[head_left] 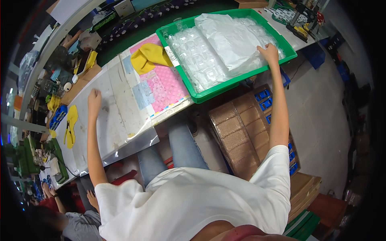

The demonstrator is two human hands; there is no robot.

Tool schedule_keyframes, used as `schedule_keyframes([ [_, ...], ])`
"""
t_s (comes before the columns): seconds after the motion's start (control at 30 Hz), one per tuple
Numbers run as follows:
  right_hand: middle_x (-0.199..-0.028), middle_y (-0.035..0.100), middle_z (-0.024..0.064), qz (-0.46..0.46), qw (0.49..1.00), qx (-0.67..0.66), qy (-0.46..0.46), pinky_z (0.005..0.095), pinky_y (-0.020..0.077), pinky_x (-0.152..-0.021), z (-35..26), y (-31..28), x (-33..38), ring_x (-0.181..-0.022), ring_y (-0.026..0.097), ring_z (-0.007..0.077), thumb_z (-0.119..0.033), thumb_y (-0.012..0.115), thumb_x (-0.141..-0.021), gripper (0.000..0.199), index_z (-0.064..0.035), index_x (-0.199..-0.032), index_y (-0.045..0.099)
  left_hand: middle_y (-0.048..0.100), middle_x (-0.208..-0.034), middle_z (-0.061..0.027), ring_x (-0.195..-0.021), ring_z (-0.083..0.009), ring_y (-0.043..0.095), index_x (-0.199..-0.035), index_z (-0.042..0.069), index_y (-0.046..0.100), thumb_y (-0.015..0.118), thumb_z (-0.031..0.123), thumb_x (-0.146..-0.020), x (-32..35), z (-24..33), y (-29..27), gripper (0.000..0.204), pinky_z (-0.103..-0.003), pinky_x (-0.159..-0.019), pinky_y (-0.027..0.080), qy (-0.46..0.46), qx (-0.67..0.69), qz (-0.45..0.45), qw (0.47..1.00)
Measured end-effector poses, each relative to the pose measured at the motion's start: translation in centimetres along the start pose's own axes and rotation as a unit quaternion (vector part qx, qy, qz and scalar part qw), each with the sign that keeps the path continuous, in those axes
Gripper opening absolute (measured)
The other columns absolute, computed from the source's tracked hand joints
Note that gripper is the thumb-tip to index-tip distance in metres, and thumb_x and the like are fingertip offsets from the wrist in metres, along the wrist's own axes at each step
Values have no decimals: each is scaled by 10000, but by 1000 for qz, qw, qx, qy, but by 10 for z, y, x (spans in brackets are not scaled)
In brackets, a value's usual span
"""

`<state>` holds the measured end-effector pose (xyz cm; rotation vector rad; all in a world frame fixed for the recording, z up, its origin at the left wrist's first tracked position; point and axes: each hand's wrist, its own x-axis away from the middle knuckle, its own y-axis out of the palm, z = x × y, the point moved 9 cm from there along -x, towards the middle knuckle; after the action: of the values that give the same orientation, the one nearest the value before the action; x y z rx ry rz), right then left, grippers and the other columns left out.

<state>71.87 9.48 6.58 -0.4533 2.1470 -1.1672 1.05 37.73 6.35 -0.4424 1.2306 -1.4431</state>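
At the back right of the bench stands a green plastic tray (217,94) lined with clear moulded plastic packaging (200,60). A crumpled white plastic sheet (227,38) lies over part of this packaging. My right hand (270,54) reaches over the tray's right side, thumb and fingers pinched on the edge of the sheet. To the left, my left hand (94,99) is curled into a fist on or just above the worn white bench top (116,120), with nothing showing in it. A yellow cloth (148,57) lies against the tray's left side, over a pink patterned sheet (167,86).
Yellow-handled pliers (69,131) lie on a yellow piece at the left. Brown compartment trays (237,132) with blue parts (263,95) stand below the bench at right. Cardboard boxes (303,190) are stacked behind. Another person (80,225) sits at lower left. A stand tool (299,18) stands at far right.
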Motion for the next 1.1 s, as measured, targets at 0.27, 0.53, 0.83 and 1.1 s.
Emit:
schedule_keyframes([
  [0.27,-854,588,228,85,986,-57,-133,417,443,-697,-16,-14,7,-825,562,370,-300,596,-694,376,29,-869,544,567,-916,-211,-865,-336,539,-900,-26,548,560,271,-766,-11,37,-10,326,-415,-740,425,29,-297,102,949],
  [0.53,-839,567,251,94,980,-104,-141,416,428,-690,-21,-24,13,-796,549,403,-206,527,-779,252,5,-912,490,493,-1113,-241,-998,-418,475,-1086,6,513,505,421,-755,-77,212,104,530,-461,-869,372,102,-125,121,979],
  [0.83,-850,585,193,155,953,-200,-168,372,439,-696,-60,-44,31,-815,570,354,-124,497,-785,170,-21,-920,507,539,-1004,-214,-963,-336,507,-1062,48,530,515,267,-733,-82,241,131,396,-431,-804,413,147,-123,3,981],
  [1.1,-827,599,161,173,937,-143,-267,392,454,-651,-163,-78,68,-745,578,335,-70,486,-717,199,-50,-905,547,528,-948,-156,-905,-329,502,-1004,55,524,550,193,-698,-101,344,92,337,-418,-768,402,369,191,84,906],
])
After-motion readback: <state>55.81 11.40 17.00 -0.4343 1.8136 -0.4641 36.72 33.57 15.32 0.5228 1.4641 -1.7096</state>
